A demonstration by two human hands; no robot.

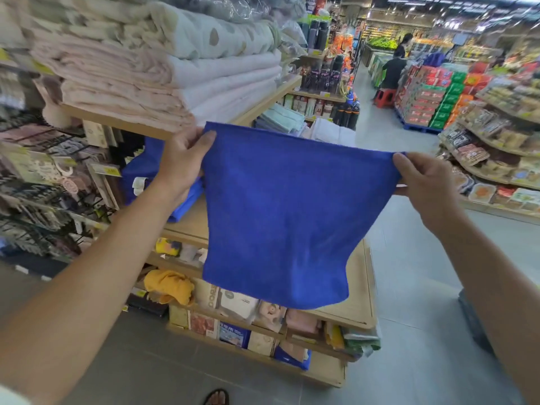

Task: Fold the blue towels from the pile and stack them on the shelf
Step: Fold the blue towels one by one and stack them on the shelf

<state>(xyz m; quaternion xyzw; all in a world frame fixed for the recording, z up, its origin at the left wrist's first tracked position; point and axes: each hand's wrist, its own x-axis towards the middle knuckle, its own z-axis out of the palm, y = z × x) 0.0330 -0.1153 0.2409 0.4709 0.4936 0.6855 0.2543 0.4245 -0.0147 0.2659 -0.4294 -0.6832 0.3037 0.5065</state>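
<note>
Both arms extended forward. Left hand [182, 159] and right hand [423, 179] raised level, well apart, each pinching with thumb over curled fingers.

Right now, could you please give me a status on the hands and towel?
Left hand and right hand each pinch a top corner of the blue towel. Hangs spread before the shelf. Nothing in the way.
</note>
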